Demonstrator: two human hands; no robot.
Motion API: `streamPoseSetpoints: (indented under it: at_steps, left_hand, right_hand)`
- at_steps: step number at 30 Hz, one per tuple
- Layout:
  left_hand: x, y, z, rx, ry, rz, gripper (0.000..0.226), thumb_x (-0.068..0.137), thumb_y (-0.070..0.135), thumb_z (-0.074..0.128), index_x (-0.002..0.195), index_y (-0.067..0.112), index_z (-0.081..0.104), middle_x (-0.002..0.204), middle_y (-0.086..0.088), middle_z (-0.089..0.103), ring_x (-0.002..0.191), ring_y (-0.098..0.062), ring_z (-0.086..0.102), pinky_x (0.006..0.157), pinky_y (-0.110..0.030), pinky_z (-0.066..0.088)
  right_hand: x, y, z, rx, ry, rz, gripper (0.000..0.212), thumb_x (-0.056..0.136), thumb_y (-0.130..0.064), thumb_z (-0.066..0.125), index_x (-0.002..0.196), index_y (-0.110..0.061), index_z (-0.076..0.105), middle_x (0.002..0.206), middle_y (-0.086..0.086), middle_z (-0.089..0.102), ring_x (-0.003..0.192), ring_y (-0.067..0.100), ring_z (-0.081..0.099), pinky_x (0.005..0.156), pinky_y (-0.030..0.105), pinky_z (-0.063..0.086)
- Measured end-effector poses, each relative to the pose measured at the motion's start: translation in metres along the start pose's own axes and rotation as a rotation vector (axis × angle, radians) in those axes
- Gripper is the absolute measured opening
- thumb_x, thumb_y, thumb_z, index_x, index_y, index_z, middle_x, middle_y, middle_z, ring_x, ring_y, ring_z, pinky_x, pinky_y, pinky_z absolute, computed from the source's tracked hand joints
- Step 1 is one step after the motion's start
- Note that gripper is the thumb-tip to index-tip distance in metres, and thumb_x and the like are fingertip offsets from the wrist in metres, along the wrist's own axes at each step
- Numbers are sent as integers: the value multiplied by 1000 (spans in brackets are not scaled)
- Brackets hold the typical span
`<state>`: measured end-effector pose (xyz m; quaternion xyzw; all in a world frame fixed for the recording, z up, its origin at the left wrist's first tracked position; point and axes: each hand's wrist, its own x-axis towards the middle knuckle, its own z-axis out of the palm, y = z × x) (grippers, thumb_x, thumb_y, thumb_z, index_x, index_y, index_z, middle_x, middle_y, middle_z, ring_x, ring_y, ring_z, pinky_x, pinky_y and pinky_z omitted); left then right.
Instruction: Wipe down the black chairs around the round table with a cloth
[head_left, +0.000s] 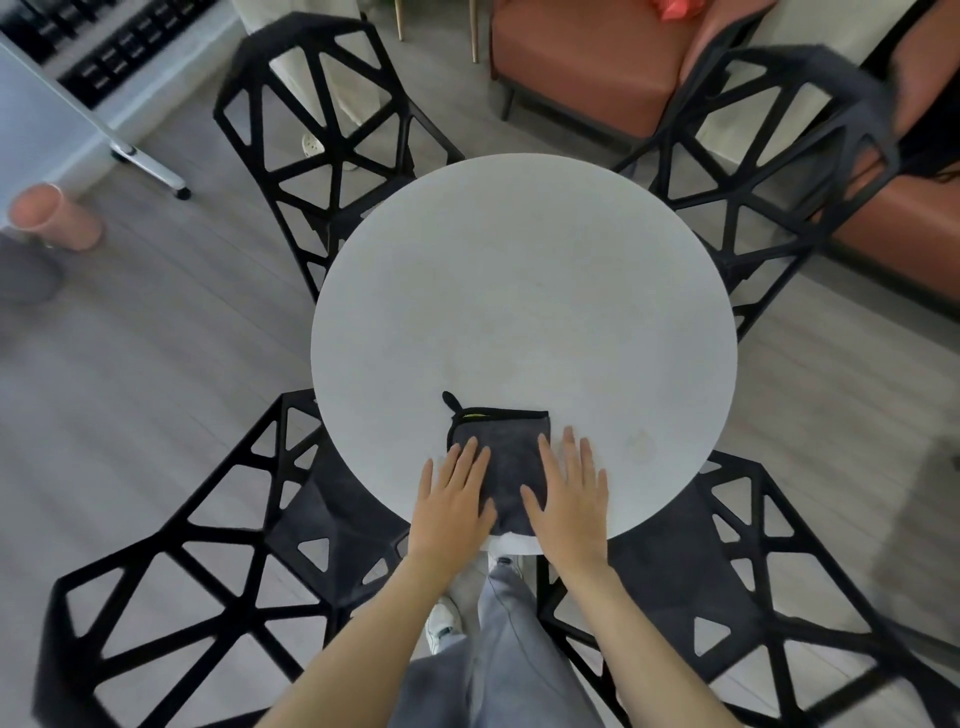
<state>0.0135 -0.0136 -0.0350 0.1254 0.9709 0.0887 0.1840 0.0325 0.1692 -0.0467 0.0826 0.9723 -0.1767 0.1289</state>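
Cloth (500, 457), dark, folded, lies flat at near edge of round tabletop (524, 291). Left hand (453, 499) and right hand (569, 501) rest on it, fingers straight, likely smoothing the fold before wiping. Four black chairs (332, 124) ring the tabletop.

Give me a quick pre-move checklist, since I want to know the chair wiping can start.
1. Cloth on hand, folded flat on the round table: ok.
2. Left hand on cloth: ok, fingers flat, no grip.
3. Right hand on cloth: ok, partly on it, fingers flat.
4. Cloth gripped for lifting: not ok.
5. Near left chair in reach: ok, likely.
6. Cloth damp: cannot tell.
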Motion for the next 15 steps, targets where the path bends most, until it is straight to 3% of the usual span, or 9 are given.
streamPoseSetpoints:
  at_steps: [3,5,6,10,12,15]
  left_hand:
    - [-1,-13,15,163,-169,20,88,98,73,16,168,20,11,175,-4,9,160,-26,15,123,-60,26]
    - [-3,-21,21,199,-236,34,92,96,77,18,164,25,-15,173,0,-14,161,-24,-3,126,-61,19]
    - [-3,-21,21,199,-244,36,95,95,77,24,162,26,-20,172,1,-17,161,-24,-4,125,-61,21]
    - [-2,-11,9,127,-274,9,95,101,68,40,164,26,-17,169,3,-24,161,-24,-11,129,-54,17]
    - [-3,-7,-4,95,-266,-5,86,105,61,41,167,24,-6,173,2,-16,162,-23,-9,130,-51,14]
    - [-10,-5,-21,-2,-213,-31,69,108,51,42,167,24,15,175,0,10,161,-23,12,128,-44,21]
  right_hand:
    - [-10,17,19,-157,-121,-57,79,100,-68,22,163,-32,-10,172,7,-12,158,32,-7,121,64,16]
    - [-14,25,24,-180,-163,-67,80,100,-71,20,161,-34,-17,171,6,-17,158,32,-10,121,66,17]
    - [-15,27,24,-182,-183,-67,82,100,-71,23,160,-34,-19,170,6,-19,157,31,-12,122,66,17]
    - [-12,20,18,-197,-191,-68,89,99,-72,32,160,-34,-20,170,6,-20,157,33,-12,121,66,16]
    - [-8,16,12,-196,-196,-64,88,99,-70,35,162,-34,-14,171,7,-15,158,33,-9,120,65,16]
    - [-6,10,1,-122,-162,-65,71,102,-59,43,162,-29,18,172,9,5,159,31,5,121,60,21]
